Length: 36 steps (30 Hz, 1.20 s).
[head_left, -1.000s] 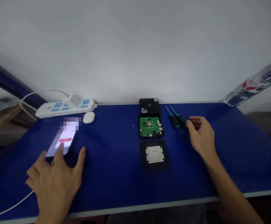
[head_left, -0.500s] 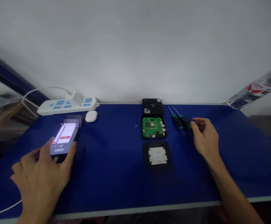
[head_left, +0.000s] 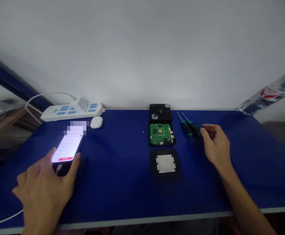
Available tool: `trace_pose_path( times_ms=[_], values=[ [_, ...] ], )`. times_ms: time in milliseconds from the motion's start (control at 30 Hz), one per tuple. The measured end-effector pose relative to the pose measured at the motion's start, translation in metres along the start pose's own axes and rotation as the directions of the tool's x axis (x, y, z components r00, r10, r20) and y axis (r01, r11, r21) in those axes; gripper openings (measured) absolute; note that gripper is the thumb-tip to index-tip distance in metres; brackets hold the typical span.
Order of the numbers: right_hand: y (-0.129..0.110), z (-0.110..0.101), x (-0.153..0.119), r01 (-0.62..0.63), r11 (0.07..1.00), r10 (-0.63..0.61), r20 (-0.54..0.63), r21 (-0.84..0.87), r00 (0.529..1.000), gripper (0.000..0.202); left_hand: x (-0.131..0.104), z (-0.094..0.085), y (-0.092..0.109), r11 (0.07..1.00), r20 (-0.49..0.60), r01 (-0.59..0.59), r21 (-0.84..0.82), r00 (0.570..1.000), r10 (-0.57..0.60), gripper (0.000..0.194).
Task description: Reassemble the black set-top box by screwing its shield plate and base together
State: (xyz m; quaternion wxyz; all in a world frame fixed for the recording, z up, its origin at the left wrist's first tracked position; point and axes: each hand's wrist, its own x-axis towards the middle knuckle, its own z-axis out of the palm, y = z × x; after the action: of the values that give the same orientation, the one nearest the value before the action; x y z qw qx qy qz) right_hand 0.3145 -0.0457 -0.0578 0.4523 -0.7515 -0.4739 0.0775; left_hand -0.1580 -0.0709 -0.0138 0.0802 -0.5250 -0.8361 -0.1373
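Note:
My left hand grips a smartphone by its lower end, thumb on the right edge and fingers on the left. The phone's screen is lit, with a red bar low on it, and a white cable plug sits in its bottom. My right hand rests on the table with loosely curled fingers, and nothing shows in it. Its thumb tip is right by the handle end of one of two green-and-black screwdrivers; whether they touch I cannot tell. Left of these, a green circuit board lies in a black case.
Behind the board lies a black box lid; in front, a black cover with a metal plate. Tiny screws lie to the left. A white power strip and white earbud case stand back left; a plastic bottle leans right.
The phone's screen has switched to a brighter white page with a red bar at the bottom. My left hand still holds it, and my right hand stays in place.

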Motion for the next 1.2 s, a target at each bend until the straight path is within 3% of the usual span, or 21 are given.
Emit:
trace_pose_path(
  times_ms=[267,500,1200],
  values=[
    [-0.001,-0.001,-0.001,-0.001,1.0,0.001,0.002,-0.001,1.0,0.034,-0.028,0.002,0.0,0.994,-0.084,-0.02,-0.103,0.996,0.011,0.089],
    [-0.003,-0.003,0.0,-0.006,1.0,0.006,0.005,-0.005,1.0,0.034,-0.033,0.003,-0.001,0.991,-0.115,-0.02,-0.133,0.993,0.004,0.078],
    [-0.005,-0.005,0.0,-0.03,0.999,0.029,0.019,0.016,0.999,0.034,-0.039,-0.004,0.003,0.993,-0.079,0.038,-0.112,0.996,-0.047,0.084]
  ],
)
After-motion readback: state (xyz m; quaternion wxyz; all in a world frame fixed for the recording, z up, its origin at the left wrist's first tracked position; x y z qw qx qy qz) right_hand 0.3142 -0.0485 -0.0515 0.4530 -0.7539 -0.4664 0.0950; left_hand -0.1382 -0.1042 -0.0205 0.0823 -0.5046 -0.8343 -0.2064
